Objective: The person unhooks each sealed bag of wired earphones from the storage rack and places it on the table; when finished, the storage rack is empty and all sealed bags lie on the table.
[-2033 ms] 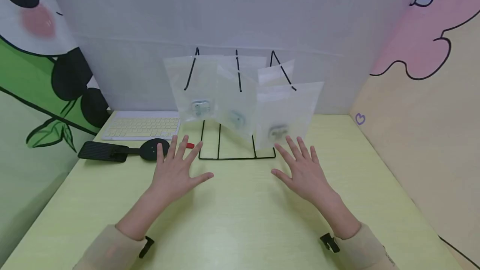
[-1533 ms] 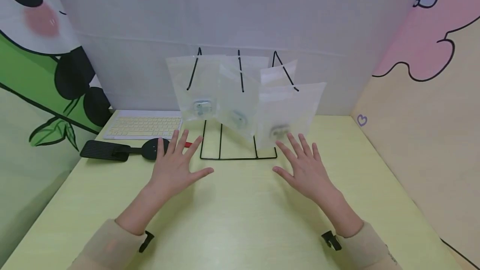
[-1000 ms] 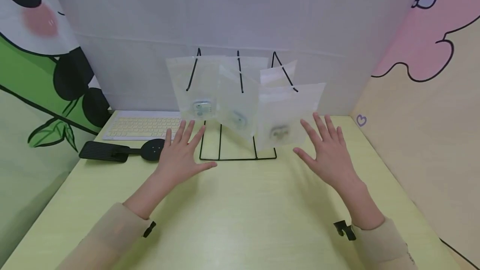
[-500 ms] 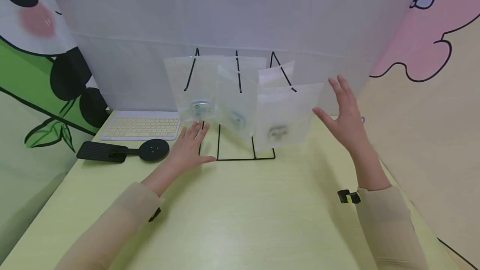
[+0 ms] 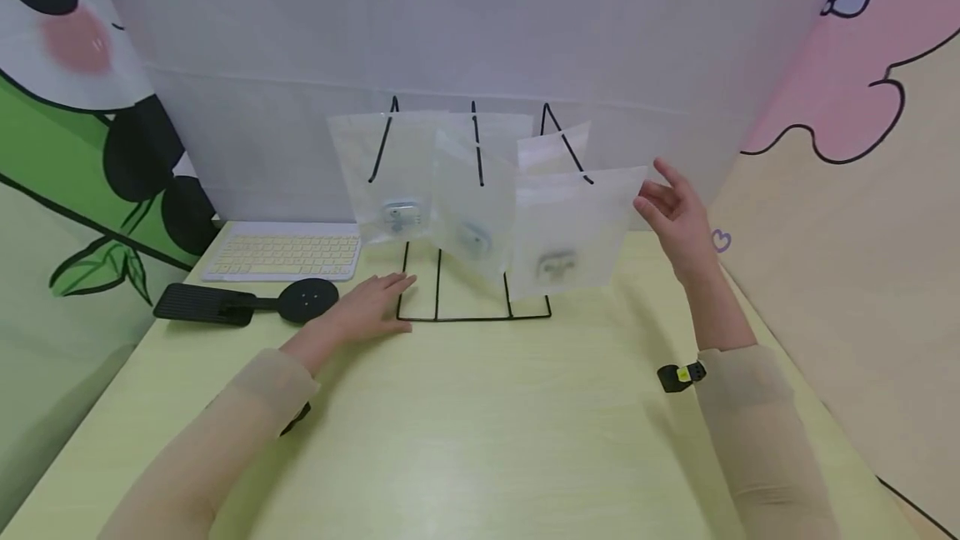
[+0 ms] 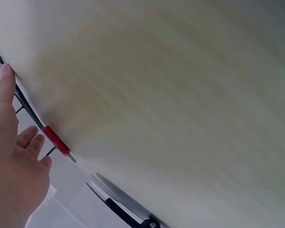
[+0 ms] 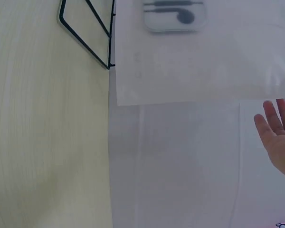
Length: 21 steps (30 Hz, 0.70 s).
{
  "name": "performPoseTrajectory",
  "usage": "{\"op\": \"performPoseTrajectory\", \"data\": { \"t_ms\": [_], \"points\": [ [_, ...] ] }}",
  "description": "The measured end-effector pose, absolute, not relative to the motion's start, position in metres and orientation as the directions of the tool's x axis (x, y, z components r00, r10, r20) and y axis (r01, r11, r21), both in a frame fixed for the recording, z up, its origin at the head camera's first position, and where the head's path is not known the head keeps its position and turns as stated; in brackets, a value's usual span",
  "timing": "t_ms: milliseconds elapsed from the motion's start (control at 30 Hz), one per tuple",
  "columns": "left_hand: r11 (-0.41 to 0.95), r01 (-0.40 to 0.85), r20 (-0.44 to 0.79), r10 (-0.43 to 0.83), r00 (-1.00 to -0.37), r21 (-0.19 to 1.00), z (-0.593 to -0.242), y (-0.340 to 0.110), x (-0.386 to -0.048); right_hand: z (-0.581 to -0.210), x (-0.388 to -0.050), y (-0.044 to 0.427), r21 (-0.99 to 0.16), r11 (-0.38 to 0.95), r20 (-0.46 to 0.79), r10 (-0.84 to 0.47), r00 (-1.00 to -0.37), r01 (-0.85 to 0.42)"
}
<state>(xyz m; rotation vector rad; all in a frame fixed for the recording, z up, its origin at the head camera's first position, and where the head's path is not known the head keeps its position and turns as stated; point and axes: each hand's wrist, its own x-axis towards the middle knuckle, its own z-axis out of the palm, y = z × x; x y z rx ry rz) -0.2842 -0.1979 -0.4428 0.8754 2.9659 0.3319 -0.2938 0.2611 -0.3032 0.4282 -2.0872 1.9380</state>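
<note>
A black wire rack (image 5: 474, 320) stands on the table, with several translucent plastic bags on its hooks. The right front bag (image 5: 581, 215) contains a small case with earphones (image 7: 175, 14). A light-blue case shows in the left bag (image 5: 390, 157), and a bluish object in the middle bag (image 5: 480, 182). My right hand (image 5: 681, 223) is beside the right front bag's upper corner, fingers slightly bent and apart. At the rack base's left corner is my left hand (image 5: 367, 307); its thumb lies at the black bar in the left wrist view, fingers loosely bent.
A white keyboard (image 5: 285, 255) lies at the back left. In front of it is a black spatula (image 5: 202, 303) with a round black part (image 5: 307, 300). A red-handled tool (image 6: 56, 140) lies near my left hand. A pale wall (image 5: 480, 23) stands behind.
My right hand has moved up and right, then left toward the right bag's edge, its fingers bending. My left hand has gone forward and lowered to the rack's left corner. The bags look unmoved.
</note>
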Motion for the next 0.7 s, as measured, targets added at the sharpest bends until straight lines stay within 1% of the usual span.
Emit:
{"op": "performPoseTrajectory", "data": {
  "t_ms": [133, 267, 400, 700],
  "points": [
    [0.809, 0.548, 0.009, 0.559, -0.829, 0.213, -0.446, -0.204, -0.289, -0.310, -0.300, 0.259, -0.921, -0.171, 0.365, -0.062, -0.929, -0.351],
    [0.790, 0.568, 0.019, 0.580, -0.814, 0.232, -0.449, -0.209, -0.294, -0.315, -0.303, 0.257, -0.903, -0.266, 0.366, -0.067, -0.928, -0.337],
    [0.777, 0.575, 0.029, 0.588, -0.808, 0.255, -0.450, -0.211, -0.297, -0.319, -0.304, 0.254, -0.886, -0.265, 0.403, -0.034, -0.914, -0.381],
    [0.767, 0.559, 0.019, 0.584, -0.812, 0.315, -0.448, -0.212, -0.297, -0.317, -0.304, 0.253, -0.849, -0.117, 0.511, 0.060, -0.857, -0.515]
  ]
}}
